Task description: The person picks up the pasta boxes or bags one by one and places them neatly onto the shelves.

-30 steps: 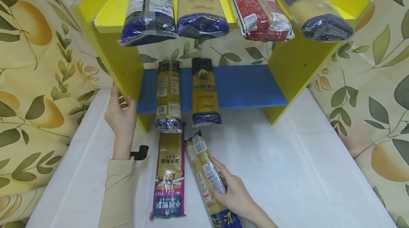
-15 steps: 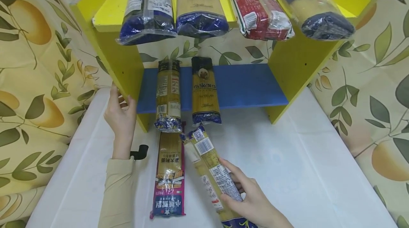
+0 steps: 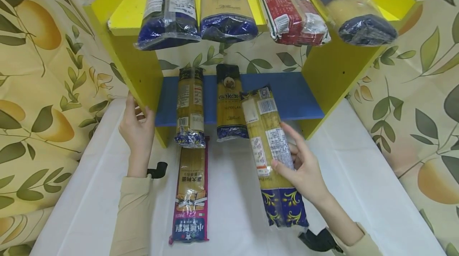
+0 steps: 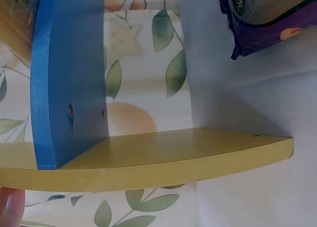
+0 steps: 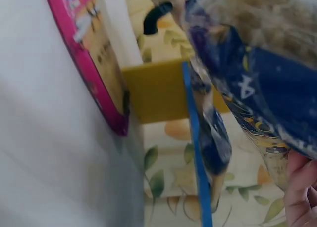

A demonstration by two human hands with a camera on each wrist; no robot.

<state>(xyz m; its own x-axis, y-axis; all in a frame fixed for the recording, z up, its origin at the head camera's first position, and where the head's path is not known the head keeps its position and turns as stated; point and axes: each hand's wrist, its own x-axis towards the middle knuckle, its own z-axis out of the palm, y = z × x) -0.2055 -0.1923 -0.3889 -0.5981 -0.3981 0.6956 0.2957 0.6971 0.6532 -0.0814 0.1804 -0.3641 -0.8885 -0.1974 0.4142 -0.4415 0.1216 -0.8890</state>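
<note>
My right hand (image 3: 305, 168) grips a clear pack of spaghetti (image 3: 267, 140) by its right side, thumb on the labelled face. The pack has blue ends with yellow scrolls and stands tilted in front of the blue shelf board (image 3: 283, 96), overlapping the standing ankara pack (image 3: 229, 108). In the right wrist view its blue end (image 5: 277, 83) fills the upper right, with fingers (image 5: 299, 187) below. At the yellow side panel (image 3: 140, 68) of the shelf unit, my left hand (image 3: 138, 128) holds the outer edge; in the left wrist view only a fingertip (image 4: 11, 207) shows.
Another spaghetti pack (image 3: 190, 108) lies left on the blue board. A pink-edged pasta pack (image 3: 190, 200) lies on the white tabletop (image 3: 229, 224) below. Several packs, including a red one (image 3: 287, 8), fill the yellow top shelf (image 3: 125, 12). Patterned cloth (image 3: 423, 128) surrounds the unit.
My right hand has lifted the spaghetti pack from low over the tabletop up and to the right, to the blue board. My left hand has stayed at the side panel.
</note>
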